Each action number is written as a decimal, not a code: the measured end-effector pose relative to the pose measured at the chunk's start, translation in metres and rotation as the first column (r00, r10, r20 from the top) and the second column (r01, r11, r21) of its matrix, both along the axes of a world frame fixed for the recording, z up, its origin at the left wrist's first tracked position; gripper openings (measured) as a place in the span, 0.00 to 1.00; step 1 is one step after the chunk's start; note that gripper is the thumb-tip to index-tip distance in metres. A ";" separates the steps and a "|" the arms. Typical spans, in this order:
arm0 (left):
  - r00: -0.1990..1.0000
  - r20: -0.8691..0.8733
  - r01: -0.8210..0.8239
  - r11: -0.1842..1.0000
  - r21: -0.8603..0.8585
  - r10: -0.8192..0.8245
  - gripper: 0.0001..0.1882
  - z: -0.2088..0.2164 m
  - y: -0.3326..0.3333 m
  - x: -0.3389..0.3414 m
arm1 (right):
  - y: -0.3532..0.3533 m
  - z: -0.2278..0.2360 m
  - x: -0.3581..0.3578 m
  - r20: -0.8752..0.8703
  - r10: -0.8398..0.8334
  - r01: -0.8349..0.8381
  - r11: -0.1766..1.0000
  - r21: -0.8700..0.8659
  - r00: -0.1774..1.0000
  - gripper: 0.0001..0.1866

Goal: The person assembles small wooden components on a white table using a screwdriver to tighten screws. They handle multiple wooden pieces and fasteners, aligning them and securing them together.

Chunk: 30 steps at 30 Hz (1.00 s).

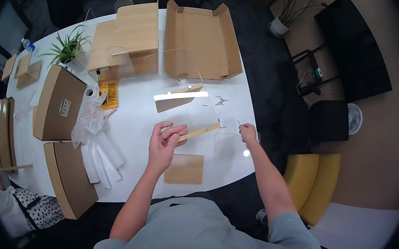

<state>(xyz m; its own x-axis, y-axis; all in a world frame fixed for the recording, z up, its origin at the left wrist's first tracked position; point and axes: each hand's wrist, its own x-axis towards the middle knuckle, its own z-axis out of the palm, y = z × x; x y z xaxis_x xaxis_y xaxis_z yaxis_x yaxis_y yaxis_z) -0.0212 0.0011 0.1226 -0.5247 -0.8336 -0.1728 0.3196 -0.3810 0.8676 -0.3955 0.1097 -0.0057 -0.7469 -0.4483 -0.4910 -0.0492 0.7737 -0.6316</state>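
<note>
My left hand (163, 145) grips one end of a narrow light-wood board (200, 131), held edge-up over the white table. A clear sheet seems to stand against it. A small bent metal piece (222, 125) shows at the board's right end. In my right hand (248, 134), closed fingers pinch a thin, small metal piece (239, 122), too small to name. Beyond the hands lie several small grey metal pieces (221, 101) and another wooden board (175, 103) with a glossy strip of glare. Close to me rests a flat wooden panel (184, 169), with a clear sheet (231, 144) to its right.
An open cardboard box (202, 39) and larger wooden panels (136, 26) occupy the table's far side. Brown cartons (61, 102), crumpled clear plastic (89, 119), white strips (101, 164) and a potted plant (70, 53) stand left. A yellow seat (307, 181) is at right.
</note>
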 end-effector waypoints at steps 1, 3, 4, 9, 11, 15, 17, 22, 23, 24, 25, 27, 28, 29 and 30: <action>1.000 0.022 0.004 1.000 -0.010 -0.004 0.15 0.001 -0.002 -0.001 | 0.003 -0.044 -0.015 -0.287 0.140 -0.114 0.988 0.106 0.948 0.09; 0.995 0.095 -0.009 1.000 -0.021 0.011 0.16 0.001 -0.002 0.004 | -0.008 -0.064 -0.012 -0.330 0.266 -0.246 0.964 0.102 0.906 0.11; 0.993 0.120 -0.015 1.000 -0.017 0.016 0.16 0.001 -0.002 0.005 | -0.016 -0.070 -0.012 -0.356 0.320 -0.305 0.947 0.099 0.878 0.12; 0.976 0.212 -0.047 0.999 0.008 0.044 0.16 0.006 -0.002 0.002 | -0.051 -0.082 -0.007 -0.357 0.420 -0.350 0.904 0.246 0.834 0.10; 0.974 0.219 -0.060 0.998 0.031 0.052 0.17 0.005 0.001 0.005 | -0.056 -0.085 -0.004 -0.302 0.464 -0.381 0.876 0.296 0.833 0.09; 0.979 0.198 -0.054 0.998 0.042 0.045 0.18 0.005 0.002 0.008 | -0.049 -0.094 0.000 -0.548 0.471 -0.436 0.876 0.204 0.691 0.09; 0.983 0.183 -0.039 0.998 0.051 0.029 0.18 0.006 0.000 0.005 | -0.043 -0.075 0.003 -0.626 0.495 -0.514 0.841 0.169 0.603 0.11; 0.983 0.181 -0.026 0.999 0.045 0.017 0.17 0.003 -0.001 0.004 | -0.028 -0.065 0.023 -0.438 0.688 -0.616 0.720 0.318 0.579 0.13; 0.983 0.185 -0.022 0.999 0.042 0.014 0.17 0.004 -0.002 0.004 | -0.030 -0.065 0.027 -0.437 0.691 -0.613 0.719 0.328 0.576 0.13; 0.982 0.188 -0.019 0.999 0.040 0.011 0.17 0.004 -0.003 0.005 | -0.031 -0.065 0.030 -0.436 0.694 -0.610 0.716 0.339 0.572 0.13; 0.981 0.193 -0.013 0.999 0.036 0.006 0.16 0.005 -0.002 0.005 | -0.032 -0.070 0.032 -0.445 0.693 -0.596 0.718 0.359 0.567 0.13; 0.979 0.203 -0.003 1.000 0.029 -0.003 0.16 0.005 0.000 0.005 | -0.035 -0.084 0.034 -0.462 0.691 -0.566 0.721 0.400 0.555 0.12; 0.980 0.198 -0.001 1.000 0.023 -0.003 0.16 0.006 0.001 0.005 | -0.038 -0.090 0.034 -0.459 0.685 -0.552 0.728 0.407 0.565 0.11; 0.981 0.192 0.002 1.000 0.021 -0.006 0.16 0.006 0.001 0.004 | -0.040 -0.093 0.034 -0.455 0.680 -0.537 0.733 0.416 0.575 0.10; 0.982 0.186 0.006 1.000 0.018 -0.009 0.16 0.006 0.001 0.003 | -0.041 -0.095 0.035 -0.451 0.674 -0.522 0.739 0.426 0.586 0.10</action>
<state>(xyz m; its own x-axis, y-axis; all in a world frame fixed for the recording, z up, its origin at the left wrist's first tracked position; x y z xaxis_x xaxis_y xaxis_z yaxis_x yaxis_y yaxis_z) -0.0181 0.0017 0.1287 -0.4881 -0.8260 -0.2821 0.1500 -0.3978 0.9051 -0.3604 0.0684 -0.1011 -0.5079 -0.8274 -0.2395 -0.8244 0.5476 -0.1436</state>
